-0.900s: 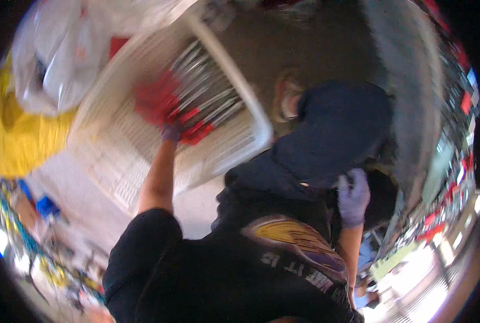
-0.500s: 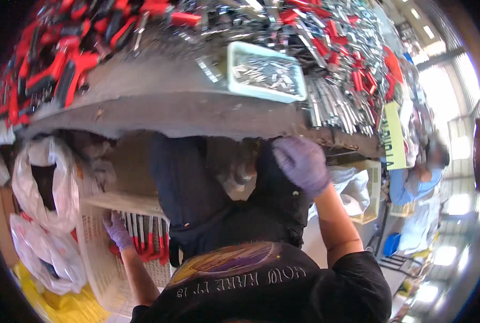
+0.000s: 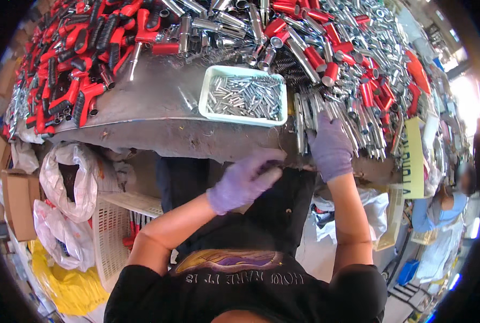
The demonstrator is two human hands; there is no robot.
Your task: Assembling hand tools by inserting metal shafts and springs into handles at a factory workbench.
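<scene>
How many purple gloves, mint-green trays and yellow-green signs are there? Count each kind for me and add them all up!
Purple gloves: 2, one on the left hand, one on the right hand
Mint-green trays: 1
Yellow-green signs: 1
Total: 4

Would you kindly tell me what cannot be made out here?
In the head view:
Right hand: whether it grips any metal rods; its own fingers hide the contact.
White basket: most contents, hidden by its wall and the left forearm.
Upper white bag: contents, too dark.
</scene>
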